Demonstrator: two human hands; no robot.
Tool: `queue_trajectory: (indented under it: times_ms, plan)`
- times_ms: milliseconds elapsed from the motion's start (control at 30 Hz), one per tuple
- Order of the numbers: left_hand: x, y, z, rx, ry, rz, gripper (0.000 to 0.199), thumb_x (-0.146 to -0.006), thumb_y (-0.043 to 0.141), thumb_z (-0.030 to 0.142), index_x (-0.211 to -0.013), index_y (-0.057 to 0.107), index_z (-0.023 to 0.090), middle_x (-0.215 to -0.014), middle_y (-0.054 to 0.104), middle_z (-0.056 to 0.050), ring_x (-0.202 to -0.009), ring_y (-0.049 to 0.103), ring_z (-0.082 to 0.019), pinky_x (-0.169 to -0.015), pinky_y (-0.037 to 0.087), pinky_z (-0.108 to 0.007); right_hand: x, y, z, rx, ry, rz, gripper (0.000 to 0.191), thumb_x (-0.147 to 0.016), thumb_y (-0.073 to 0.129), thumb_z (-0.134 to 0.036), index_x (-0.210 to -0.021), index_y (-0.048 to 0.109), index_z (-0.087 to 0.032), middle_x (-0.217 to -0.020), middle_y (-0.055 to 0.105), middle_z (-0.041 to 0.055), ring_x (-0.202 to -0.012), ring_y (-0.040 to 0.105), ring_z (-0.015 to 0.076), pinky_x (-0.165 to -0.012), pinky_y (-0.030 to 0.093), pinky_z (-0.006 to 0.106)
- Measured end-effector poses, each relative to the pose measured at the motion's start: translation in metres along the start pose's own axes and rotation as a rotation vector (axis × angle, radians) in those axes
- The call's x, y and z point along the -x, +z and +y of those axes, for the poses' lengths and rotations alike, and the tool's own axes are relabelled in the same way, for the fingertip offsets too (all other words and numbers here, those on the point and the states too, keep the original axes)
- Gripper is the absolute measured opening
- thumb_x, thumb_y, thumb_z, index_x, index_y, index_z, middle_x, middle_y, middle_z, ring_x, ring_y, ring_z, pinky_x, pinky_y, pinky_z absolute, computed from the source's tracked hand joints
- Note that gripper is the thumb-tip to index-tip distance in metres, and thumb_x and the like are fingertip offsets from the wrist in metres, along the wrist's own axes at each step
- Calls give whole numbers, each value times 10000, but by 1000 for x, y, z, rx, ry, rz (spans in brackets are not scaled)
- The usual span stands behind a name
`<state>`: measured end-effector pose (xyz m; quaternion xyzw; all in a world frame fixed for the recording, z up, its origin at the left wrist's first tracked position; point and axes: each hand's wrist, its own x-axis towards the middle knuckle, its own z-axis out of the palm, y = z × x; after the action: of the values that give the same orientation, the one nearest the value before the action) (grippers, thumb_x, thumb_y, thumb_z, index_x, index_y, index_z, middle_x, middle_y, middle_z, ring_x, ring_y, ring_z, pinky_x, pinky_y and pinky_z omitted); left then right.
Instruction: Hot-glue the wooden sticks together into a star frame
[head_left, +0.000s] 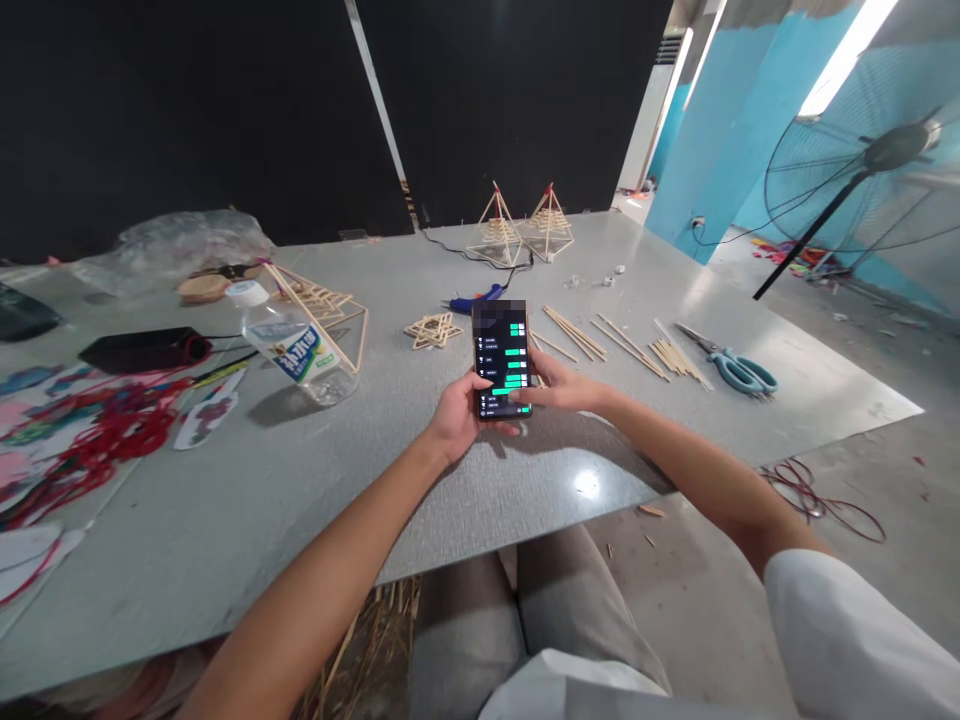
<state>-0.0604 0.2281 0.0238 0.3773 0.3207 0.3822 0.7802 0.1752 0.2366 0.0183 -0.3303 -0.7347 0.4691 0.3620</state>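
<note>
A phone [501, 360] with a dark chat screen and green message bubbles is held upright above the front part of the grey table [480, 500]. My left hand [459, 415] grips its lower left side, thumb over the screen edge. Around the right side of the phone is my right hand [559, 385], with a thumb over the lower screen and other fingers partly hidden behind. Just behind the phone lies a blue-handled tool [478, 299]. A flat star of thin sticks [433, 330] rests to the left. Loose wooden sticks [574, 333] lie to the right.
Teal scissors [739, 372] lie at the right. Two stick pyramids [550, 228] stand at the back. A clear bottle [300, 345] leans beside a stick frame [360, 340] on the left, near a black glue gun or similar tool [146, 350] and red yarn [112, 440]. A fan [896, 147] stands beyond.
</note>
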Motion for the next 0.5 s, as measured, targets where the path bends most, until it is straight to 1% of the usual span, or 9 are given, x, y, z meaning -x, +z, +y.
queue_trajectory:
  times_ms: [67,100,133,167,200,267,367,433,500]
  plan:
    - [0,-1,0,19,-15,-22,544,-1109,544,409,-1549,685,122,-1250,874,-203,-835,848,-332,-533,693,-409,0,1,-1,-1,-15,-2,761,-946,927,-529,-1550,576,-224,-1394,791,128,-1257,762,329,-1134,673,554]
    - [0,-2,1,42,-23,-42,618,-1169,465,546,-1574,686,135,-1264,869,-209,-847,847,-332,-548,699,-417,0,1,-2,3,-19,-1,769,-939,929,-521,-1552,571,-224,-1392,792,129,-1250,764,331,-1125,677,557]
    - [0,-4,1,72,-29,-64,749,-1191,363,689,-1603,682,151,-1288,863,-217,-882,851,-343,-574,709,-430,-1,2,-2,9,-21,3,771,-934,930,-514,-1549,569,-222,-1388,794,129,-1242,767,332,-1118,681,559]
    - [0,-5,2,102,-32,-84,879,-1179,264,799,-1636,672,168,-1319,855,-223,-936,857,-360,-605,720,-445,-1,2,-3,16,-20,7,763,-931,928,-510,-1540,572,-219,-1381,796,129,-1237,770,333,-1115,682,561]
    - [1,-6,2,126,-32,-99,968,-1158,191,862,-1669,655,183,-1353,846,-228,-997,861,-379,-636,728,-458,-1,2,-3,22,-18,11,747,-933,925,-508,-1527,578,-216,-1376,798,130,-1238,771,334,-1118,681,561]
    - [1,-8,2,143,-30,-111,1021,-1145,137,890,-1717,622,198,-1409,829,-231,-1081,857,-405,-671,733,-470,-2,2,-2,31,-18,19,713,-937,919,-510,-1498,597,-210,-1364,804,130,-1238,774,332,-1123,677,554]
    - [1,-10,2,119,-29,-111,982,-1161,170,865,-1733,605,196,-1436,819,-229,-1059,855,-393,-666,724,-458,-4,2,-1,49,-23,43,669,-914,937,-497,-1436,635,-208,-1308,815,114,-1180,777,309,-1097,678,522]
    - [1,-10,1,103,-27,-108,963,-1165,203,860,-1727,607,190,-1410,827,-227,-1020,855,-381,-648,716,-447,-5,3,0,26,15,70,587,-944,905,-512,-1386,663,-211,-1245,819,93,-1109,779,281,-1036,687,482]
    - [1,-10,1,88,-32,-101,953,-1167,210,856,-1713,617,189,-1362,840,-220,-1001,856,-375,-631,708,-433,-5,3,-1,-26,98,92,488,-1034,796,-578,-1337,686,-212,-1159,811,77,-1025,776,255,-935,693,438]
